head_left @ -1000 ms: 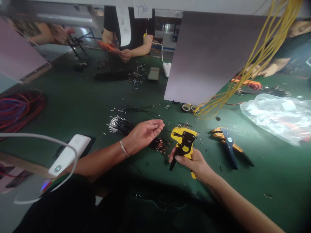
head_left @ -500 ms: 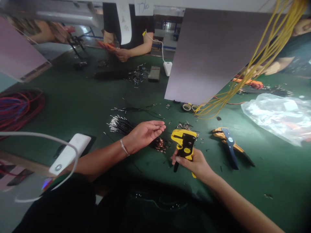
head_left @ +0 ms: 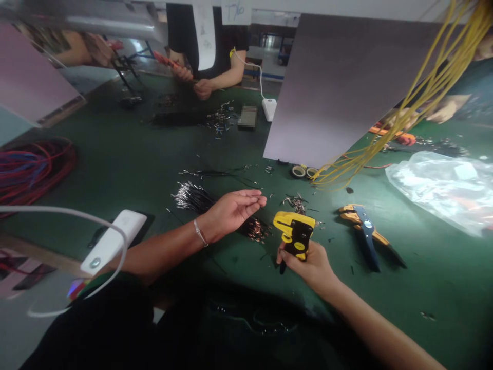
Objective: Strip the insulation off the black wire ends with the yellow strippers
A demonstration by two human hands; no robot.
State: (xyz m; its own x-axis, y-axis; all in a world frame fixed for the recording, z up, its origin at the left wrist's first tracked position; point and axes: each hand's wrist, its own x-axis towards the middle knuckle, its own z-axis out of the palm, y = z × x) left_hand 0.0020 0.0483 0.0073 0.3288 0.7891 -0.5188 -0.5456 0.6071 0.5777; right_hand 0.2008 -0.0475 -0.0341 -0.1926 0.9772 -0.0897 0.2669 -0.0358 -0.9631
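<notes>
The wire bundle [head_left: 199, 200] lay on the green table [head_left: 127, 154], silver tips leftward, copper ends rightward, partly behind your left hand [head_left: 236, 210]. That hand's fingertips sat close together, pointing right, near the head of the yellow-and-black wire stripper [head_left: 298, 231]. Your right hand [head_left: 316, 262] gripped that tool by its handles, nose facing left. Good handling, I judged, called for 1 wire at a time, fed straight into the jaws, with an even squeeze, clear of the scraps [head_left: 296, 202] beyond the tool. Your left hand hid the bundle's middle, and I could not tell whether its fingers were closed on a wire. Your right hand covered most of the handles.
</notes>
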